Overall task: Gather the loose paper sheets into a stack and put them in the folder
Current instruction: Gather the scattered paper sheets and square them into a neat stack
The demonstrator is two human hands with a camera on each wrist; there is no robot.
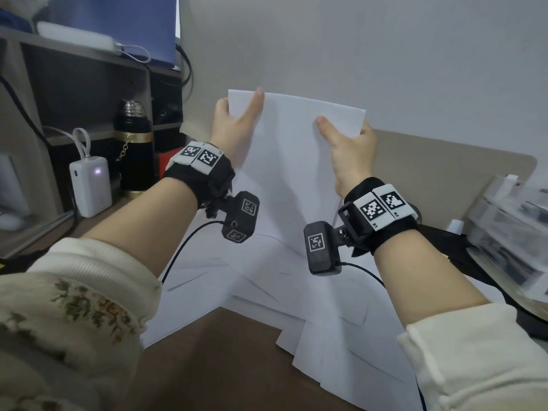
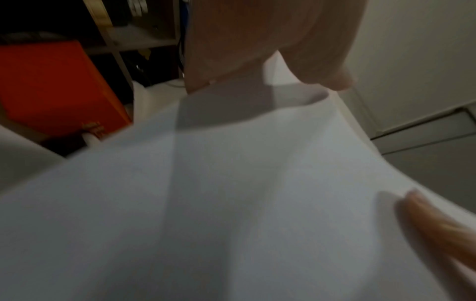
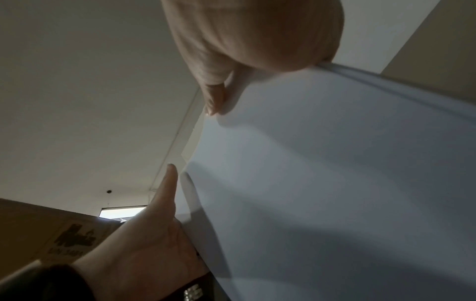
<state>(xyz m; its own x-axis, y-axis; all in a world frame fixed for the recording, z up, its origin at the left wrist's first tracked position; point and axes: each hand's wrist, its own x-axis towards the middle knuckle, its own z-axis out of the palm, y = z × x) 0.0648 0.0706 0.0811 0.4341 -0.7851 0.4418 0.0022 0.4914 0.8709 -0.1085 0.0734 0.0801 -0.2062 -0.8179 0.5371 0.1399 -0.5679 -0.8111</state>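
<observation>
**Sheets upright between both hands, more paper lying below**

We have a bunch of white sheets [image 1: 293, 161] standing nearly upright over the middle of the desk [image 1: 225, 351]. Our left hand [image 1: 234, 120] grips its upper left edge, thumb laid on the near face and fingers hidden behind. Our right hand [image 1: 351, 146] grips the upper right edge the same way, thumb in front. Both hands are closed round the paper. How many sheets we hold we cannot tell.

The long axis of the held sheets runs up and down, so the lower short edge points at the desk, right over the loose sheets [image 1: 341, 321] fanned out toward the near edge. The two hands sit about level, one on each long side, neither nearer the pile.

We judge the coming move turns on that lower edge: tapped down, it would square the bunch. The folder we cannot pick out with certainty; a dark flat thing [image 1: 462, 262] lies by the right edge.
</observation>
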